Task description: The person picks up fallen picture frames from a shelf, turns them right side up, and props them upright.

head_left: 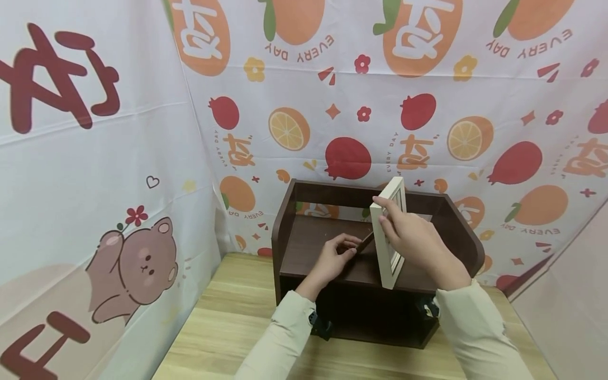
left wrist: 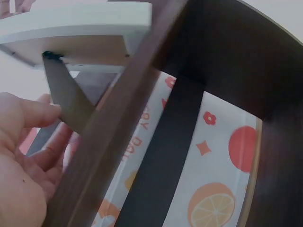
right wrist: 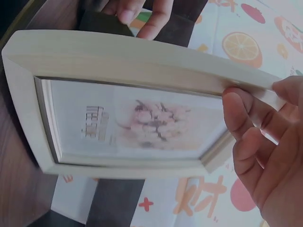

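A cream picture frame (head_left: 386, 248) stands upright, edge-on to the head view, over the front of a dark brown shelf unit (head_left: 313, 237). My right hand (head_left: 418, 240) grips its upper edge between thumb and fingers. In the right wrist view, the picture (right wrist: 156, 123) behind the inner border has a pinkish print with some lettering. Hinged to the frame's back is a flat support leg (left wrist: 68, 97), swung outward. My left hand (head_left: 334, 258) pinches this leg with thumb and fingers, left of the frame.
The shelf unit has raised sides, a back rail (head_left: 337, 196) and a dark lower compartment (head_left: 370, 314). It rests on a wood-grain table (head_left: 214, 311). Fruit-printed cloth (head_left: 294, 84) hangs behind, with a bear-printed cloth (head_left: 138, 158) at left.
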A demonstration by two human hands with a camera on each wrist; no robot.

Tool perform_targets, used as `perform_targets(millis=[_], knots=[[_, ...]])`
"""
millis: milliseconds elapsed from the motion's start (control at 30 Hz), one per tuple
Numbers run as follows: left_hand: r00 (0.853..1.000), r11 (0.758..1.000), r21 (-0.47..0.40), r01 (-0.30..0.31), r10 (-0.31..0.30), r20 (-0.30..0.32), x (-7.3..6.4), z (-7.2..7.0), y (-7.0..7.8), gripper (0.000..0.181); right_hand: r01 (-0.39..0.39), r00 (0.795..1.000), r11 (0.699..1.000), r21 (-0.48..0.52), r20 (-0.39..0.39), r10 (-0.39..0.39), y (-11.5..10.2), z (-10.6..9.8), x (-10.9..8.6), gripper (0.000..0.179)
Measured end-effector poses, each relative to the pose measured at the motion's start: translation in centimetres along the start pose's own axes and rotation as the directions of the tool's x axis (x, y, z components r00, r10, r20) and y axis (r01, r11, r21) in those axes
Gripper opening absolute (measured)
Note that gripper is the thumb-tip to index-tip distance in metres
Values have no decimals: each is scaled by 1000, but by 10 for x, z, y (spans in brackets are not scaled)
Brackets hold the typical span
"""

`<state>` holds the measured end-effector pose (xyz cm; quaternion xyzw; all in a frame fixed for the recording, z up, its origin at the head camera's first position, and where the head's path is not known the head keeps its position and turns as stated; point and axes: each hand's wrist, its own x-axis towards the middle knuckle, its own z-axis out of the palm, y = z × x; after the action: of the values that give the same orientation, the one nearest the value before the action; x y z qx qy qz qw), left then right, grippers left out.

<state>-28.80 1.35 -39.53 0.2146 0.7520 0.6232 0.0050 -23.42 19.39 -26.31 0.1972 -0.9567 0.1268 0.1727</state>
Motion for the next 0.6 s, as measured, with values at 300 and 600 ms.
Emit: perform_targets(millis=[300,600], knots=[[993,991,-71,117,-117,10,6,-6,7,21,-26,999,998,52,-27,27,-8,5,3,42],[987,984,-91,154,-157,-34,6,-5,7,20,-50,998,997,59,-29,52,-11,10,4,43]])
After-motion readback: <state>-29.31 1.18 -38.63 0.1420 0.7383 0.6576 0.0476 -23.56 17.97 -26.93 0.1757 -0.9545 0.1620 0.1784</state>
